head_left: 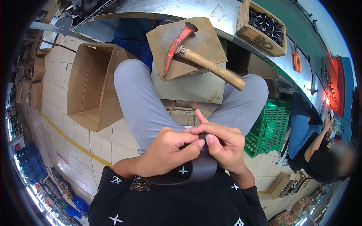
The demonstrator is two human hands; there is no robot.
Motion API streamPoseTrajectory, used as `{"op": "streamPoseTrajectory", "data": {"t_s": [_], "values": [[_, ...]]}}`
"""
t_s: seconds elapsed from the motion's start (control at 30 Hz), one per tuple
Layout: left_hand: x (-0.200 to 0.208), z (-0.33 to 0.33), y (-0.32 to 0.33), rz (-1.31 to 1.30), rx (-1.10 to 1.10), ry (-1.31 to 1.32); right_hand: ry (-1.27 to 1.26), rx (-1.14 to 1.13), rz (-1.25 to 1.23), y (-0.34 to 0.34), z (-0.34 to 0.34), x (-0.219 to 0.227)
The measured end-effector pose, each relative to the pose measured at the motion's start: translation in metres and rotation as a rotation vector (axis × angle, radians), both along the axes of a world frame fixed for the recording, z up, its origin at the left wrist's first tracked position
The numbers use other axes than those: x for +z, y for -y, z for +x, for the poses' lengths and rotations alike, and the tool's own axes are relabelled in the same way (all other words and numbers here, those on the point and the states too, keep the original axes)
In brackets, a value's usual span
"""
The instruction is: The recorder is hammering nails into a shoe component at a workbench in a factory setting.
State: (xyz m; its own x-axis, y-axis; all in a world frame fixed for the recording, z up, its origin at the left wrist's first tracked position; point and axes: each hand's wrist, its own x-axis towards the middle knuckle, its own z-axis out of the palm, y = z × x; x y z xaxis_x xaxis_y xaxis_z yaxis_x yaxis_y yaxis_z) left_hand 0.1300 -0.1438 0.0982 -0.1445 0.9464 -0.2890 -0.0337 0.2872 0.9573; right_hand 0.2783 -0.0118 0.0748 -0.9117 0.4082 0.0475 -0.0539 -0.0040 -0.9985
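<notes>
In front of my chest, both hands come together at the end of a dark, smooth strap [204, 168] that looks like a belt. My left hand [167, 151] is closed, thumb and fingers pinching at a small dark piece [203, 135] on that end. From the other side my right hand [224, 145] pinches the same spot, with one finger sticking out. Below the hands the strap curls down and to the left across my shirt. Fingertips hide most of the small piece. Beyond my knees a red-headed hammer [205, 61] with a wooden handle lies on a brown square board [211, 41].
A metal bench [173, 8] runs across the back and right, bearing a wooden box [259, 39] of small black parts and orange-handled pliers [296, 62]. An open cardboard box [85, 83] stands left, a green crate [268, 130] right. Another person [320, 158] sits at far right.
</notes>
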Motion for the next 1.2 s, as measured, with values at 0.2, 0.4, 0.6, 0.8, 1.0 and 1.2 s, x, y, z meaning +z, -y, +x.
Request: {"op": "streamPoseTrajectory", "data": {"t_s": [0.2,0.4,0.6,0.8,1.0,1.2], "values": [[-0.007,0.000,-0.007,-0.057,0.014,0.209,0.073,-0.160,0.068,-0.056,0.013,-0.009],[0.014,0.000,-0.021,-0.108,0.082,0.342,0.559,-0.944,1.058,-0.300,0.058,-0.050],[0.019,0.001,-0.026,-0.070,0.107,0.195,0.887,-0.989,1.283,-0.401,0.073,-0.120],[0.012,-0.002,-0.032,0.054,0.124,0.097,0.614,-0.996,0.504,-0.417,0.125,-0.091],[-0.004,-0.017,-0.035,0.141,-0.192,0.023,-0.128,-0.230,-0.384,-0.217,0.095,-0.014],[-0.016,-0.013,-0.021,0.182,-0.174,0.376,0.327,0.361,0.253,-0.116,0.044,0.052]]}}
